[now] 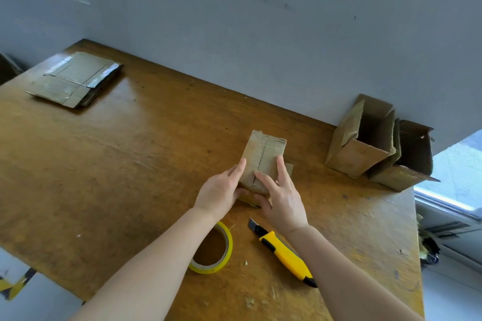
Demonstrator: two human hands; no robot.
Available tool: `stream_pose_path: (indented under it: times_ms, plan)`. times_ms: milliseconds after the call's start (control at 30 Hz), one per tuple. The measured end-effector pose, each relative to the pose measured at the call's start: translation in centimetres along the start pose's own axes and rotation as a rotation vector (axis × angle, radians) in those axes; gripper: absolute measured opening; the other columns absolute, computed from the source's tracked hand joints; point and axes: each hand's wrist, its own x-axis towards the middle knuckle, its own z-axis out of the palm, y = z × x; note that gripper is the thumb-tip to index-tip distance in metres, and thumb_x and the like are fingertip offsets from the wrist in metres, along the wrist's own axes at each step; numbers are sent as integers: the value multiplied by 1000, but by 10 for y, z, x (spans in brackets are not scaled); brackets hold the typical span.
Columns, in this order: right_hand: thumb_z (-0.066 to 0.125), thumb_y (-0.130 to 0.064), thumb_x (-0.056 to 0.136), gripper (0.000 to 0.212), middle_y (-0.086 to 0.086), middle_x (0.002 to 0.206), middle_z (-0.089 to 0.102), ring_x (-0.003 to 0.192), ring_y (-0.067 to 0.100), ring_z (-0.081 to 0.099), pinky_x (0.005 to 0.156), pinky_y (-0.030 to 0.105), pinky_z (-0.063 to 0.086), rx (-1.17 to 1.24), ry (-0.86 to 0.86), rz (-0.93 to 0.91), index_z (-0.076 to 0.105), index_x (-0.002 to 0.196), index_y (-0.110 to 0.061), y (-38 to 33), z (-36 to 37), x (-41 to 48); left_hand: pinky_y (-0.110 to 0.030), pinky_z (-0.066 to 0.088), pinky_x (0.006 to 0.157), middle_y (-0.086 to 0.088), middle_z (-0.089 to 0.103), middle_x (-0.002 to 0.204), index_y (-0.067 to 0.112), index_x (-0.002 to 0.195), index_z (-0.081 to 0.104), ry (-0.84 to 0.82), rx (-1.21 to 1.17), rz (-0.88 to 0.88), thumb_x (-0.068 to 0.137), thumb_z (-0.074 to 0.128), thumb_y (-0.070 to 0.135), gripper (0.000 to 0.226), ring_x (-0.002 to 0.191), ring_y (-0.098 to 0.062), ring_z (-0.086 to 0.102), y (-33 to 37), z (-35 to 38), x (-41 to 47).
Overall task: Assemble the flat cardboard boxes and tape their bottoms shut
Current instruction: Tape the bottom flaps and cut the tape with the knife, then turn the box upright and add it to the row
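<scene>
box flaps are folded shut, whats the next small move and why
Probably hold the flaps down with the right hand and send the left hand to the yellow tape roll near its wrist: the centre seam of the small cardboard box looks untaped.

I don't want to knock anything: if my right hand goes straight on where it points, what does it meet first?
The right hand touches the box; beyond it, probably only bare table, then the wall.
</scene>
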Motion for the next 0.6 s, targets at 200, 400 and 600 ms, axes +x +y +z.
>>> stream_pose_path:
  times_ms: [200,400,600]
  plan:
    - [74,-14,84,69,10,162,6,143,34,29,101,43,49,23,-30,36,37,141,-24,0,0,-2,-33,51,93,-5,40,151,20,154,7,6,-12,-10,94,59,28,81,117,-24,58,-3,5,-4]
    - [67,-10,89,72,2,163,-1,144,27,29,103,33,46,45,-60,71,29,149,-22,-9,-9,1,-32,46,99,-5,41,150,20,154,10,27,-80,-54,96,55,31,74,126,-22,53,4,-3,-4]
    - [58,-15,92,78,-6,163,9,137,17,37,90,16,42,358,-80,356,13,153,-28,-15,-22,-3,-33,47,101,-8,55,138,18,152,21,124,-320,-266,92,61,31,74,123,-23,54,9,-9,-6]
